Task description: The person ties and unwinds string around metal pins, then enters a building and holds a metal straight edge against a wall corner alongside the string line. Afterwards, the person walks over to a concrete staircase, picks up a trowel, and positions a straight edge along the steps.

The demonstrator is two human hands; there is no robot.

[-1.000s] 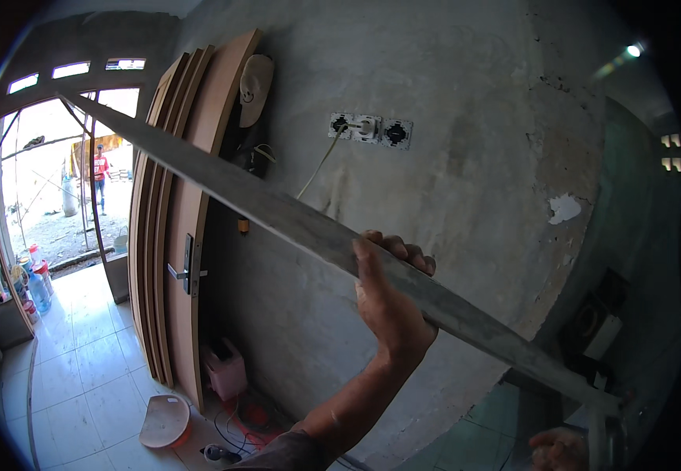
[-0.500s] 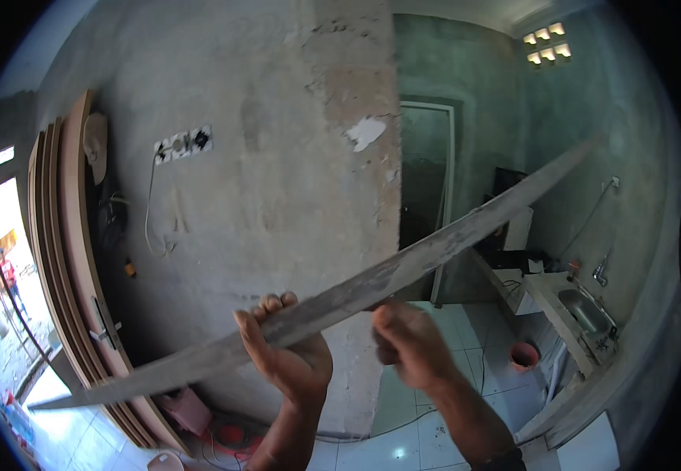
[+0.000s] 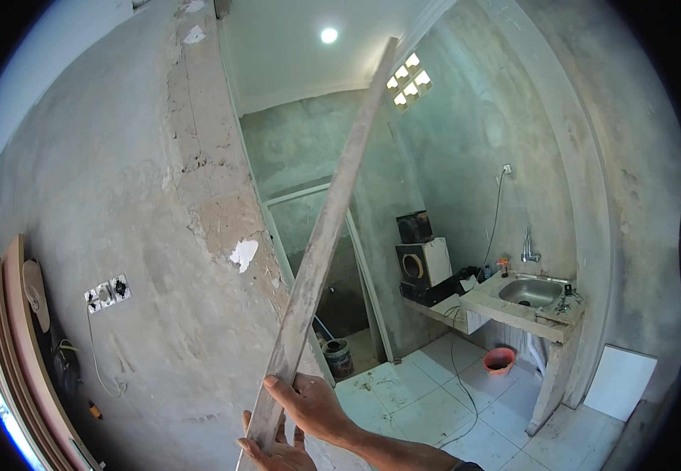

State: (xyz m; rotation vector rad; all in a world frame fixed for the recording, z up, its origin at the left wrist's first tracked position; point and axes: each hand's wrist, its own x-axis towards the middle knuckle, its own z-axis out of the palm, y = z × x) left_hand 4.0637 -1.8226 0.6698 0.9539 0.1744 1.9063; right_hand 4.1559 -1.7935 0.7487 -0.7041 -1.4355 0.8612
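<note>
A long, flat grey straightedge (image 3: 331, 212), smeared with dried mortar, slants up from the lower middle toward the ceiling. My right hand (image 3: 313, 407) grips its lower part, thumb lying across the front face. Just below, near the bottom rim, my left hand (image 3: 278, 454) is wrapped round the bar, with fingertips showing on both sides of it. The lowest end of the bar runs to the picture's lower edge. Behind it stands a rough grey plastered wall (image 3: 144, 196) with a chipped corner strip.
A steel sink (image 3: 530, 292) is set in a counter at the right, near a speaker box (image 3: 425, 263). Below are a red bucket (image 3: 499, 361) and a trailing cable (image 3: 466, 388). A doorway holds another bucket (image 3: 337, 357). Wooden boards (image 3: 23, 353) lean at the left; a white panel (image 3: 621, 381) leans right.
The straightedge has swung from a shallow slant to a steep one. My right hand, earlier curled beside its lower edge, now grips it. The view has turned right and upward.
</note>
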